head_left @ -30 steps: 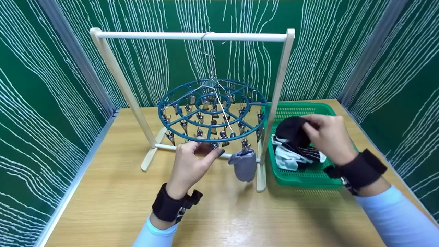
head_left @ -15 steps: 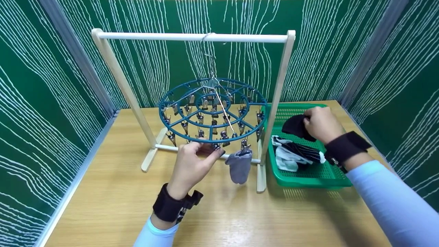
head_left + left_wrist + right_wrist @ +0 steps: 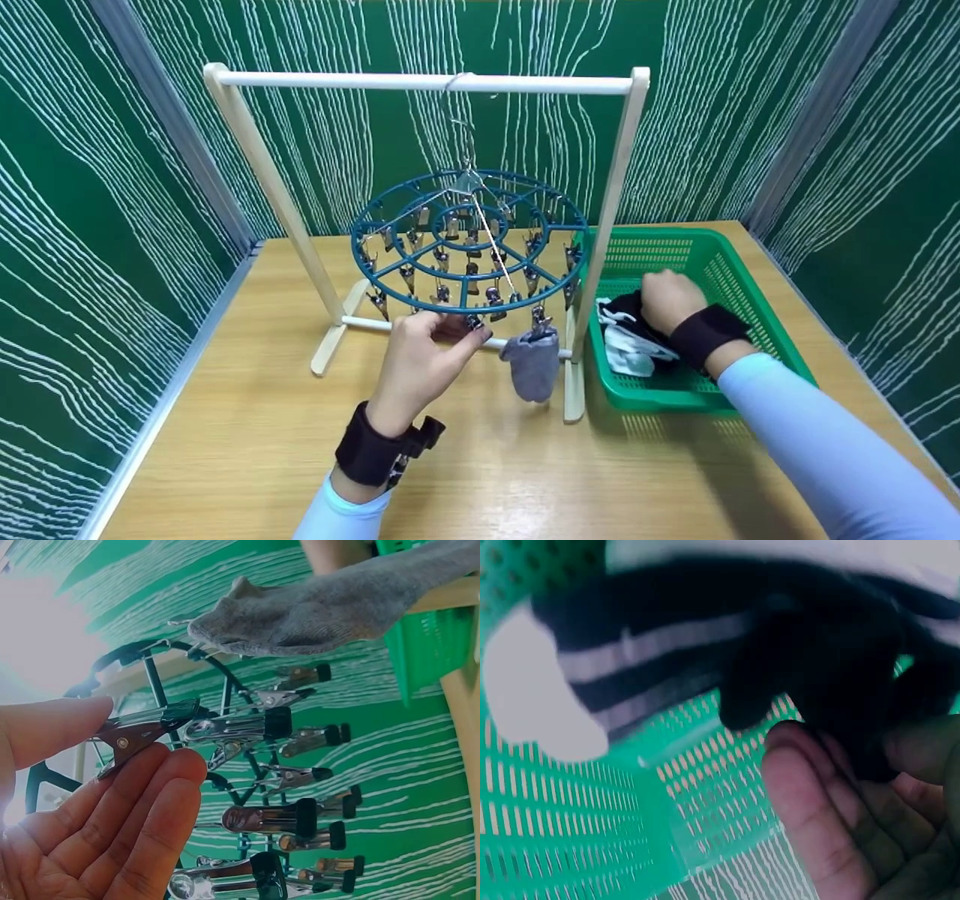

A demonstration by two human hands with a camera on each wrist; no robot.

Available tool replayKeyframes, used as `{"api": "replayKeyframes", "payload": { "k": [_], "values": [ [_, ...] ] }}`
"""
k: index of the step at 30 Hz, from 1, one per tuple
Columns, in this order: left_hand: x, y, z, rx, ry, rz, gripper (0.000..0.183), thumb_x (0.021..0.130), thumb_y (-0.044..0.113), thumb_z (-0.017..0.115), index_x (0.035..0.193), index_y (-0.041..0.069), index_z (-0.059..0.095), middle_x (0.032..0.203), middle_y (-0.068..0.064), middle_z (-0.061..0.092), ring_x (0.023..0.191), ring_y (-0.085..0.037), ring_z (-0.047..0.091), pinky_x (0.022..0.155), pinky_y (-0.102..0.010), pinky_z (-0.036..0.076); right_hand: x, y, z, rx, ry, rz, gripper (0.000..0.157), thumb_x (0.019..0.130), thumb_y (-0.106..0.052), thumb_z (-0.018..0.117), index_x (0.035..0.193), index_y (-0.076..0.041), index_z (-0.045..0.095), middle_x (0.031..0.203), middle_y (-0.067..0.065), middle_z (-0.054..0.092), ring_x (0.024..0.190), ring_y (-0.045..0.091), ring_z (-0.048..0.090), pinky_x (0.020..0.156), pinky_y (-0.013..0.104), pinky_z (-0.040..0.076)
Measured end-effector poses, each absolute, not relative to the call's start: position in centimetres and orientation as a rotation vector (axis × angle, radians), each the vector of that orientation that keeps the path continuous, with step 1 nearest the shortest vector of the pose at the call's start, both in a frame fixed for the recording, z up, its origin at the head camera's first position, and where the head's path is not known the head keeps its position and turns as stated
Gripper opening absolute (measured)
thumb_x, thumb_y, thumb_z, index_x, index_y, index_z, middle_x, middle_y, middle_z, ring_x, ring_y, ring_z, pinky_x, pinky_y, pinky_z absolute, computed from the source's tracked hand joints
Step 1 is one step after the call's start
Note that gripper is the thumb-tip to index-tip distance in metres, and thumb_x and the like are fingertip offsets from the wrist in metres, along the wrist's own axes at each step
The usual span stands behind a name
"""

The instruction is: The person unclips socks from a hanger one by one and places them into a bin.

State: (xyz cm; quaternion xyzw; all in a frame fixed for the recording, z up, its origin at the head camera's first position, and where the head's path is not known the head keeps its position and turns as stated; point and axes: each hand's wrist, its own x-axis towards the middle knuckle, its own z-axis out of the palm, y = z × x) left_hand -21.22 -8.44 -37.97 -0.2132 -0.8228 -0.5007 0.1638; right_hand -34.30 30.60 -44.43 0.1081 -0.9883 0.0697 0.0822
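Observation:
My left hand [image 3: 424,352] is at the near rim of a round blue-green clip hanger [image 3: 409,300]. Its thumb and fingers pinch a metal clip [image 3: 142,724] with dark tips; nothing shows between the clip's tips. A grey sock [image 3: 534,367] hangs from a clip just to the right. My right hand [image 3: 670,300] is down in the green basket [image 3: 675,401], among the socks. In the right wrist view, its thumb and fingers hold a black sock [image 3: 832,667], partly blurred. Beside that lies a dark striped sock [image 3: 652,682] with a white end.
A wooden stand [image 3: 259,161] carries the hanger on its white top bar [image 3: 345,79]. Several other clips [image 3: 277,817] dangle below the rings. White socks [image 3: 628,352] lie in the basket's left part, beside the stand's right leg [image 3: 574,390]. Green patterned walls enclose the table [image 3: 247,450].
My right hand has carried the black sock back over the basket, then lowered it onto the other socks. My left hand stays on the clip, while the grey sock sways slightly.

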Motion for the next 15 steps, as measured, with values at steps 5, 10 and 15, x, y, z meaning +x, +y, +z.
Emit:
{"api": "replayKeyframes", "payload": {
  "k": [5,10,15],
  "values": [
    [-21.3,-8.4,-37.9,-0.599,-2.366,-1.434,0.012,0.096,0.016,0.084,0.097,0.003,0.083,0.089,-0.007,0.083,0.078,-0.018,0.078,0.078,-0.032,0.066,-34.3,30.6,-46.0,0.413,-2.972,0.204,0.014,0.096,0.003,0.061,0.082,0.007,0.065,0.073,0.026,0.068,0.064,0.043,0.069,0.06,0.058,0.06],
    [-21.3,-8.5,-37.9,-0.593,-2.372,-1.434,0.012,0.096,0.016,0.084,0.098,0.004,0.084,0.089,-0.007,0.083,0.079,-0.018,0.078,0.078,-0.032,0.066,-34.3,30.9,-46.7,0.483,-3.019,0.205,0.015,0.098,0.004,0.061,0.083,0.005,0.064,0.066,0.018,0.063,0.058,0.034,0.064,0.057,0.049,0.056],
    [-21.3,-8.6,-37.9,-0.589,-2.38,-1.439,0.013,0.097,0.017,0.084,0.099,0.004,0.084,0.09,-0.007,0.083,0.08,-0.018,0.078,0.08,-0.032,0.067,-34.5,30.9,-46.6,0.492,-3.078,0.188,0.011,0.1,0.002,0.061,0.093,0.007,0.067,0.073,0.019,0.065,0.062,0.034,0.065,0.06,0.048,0.057]
  ]
}}
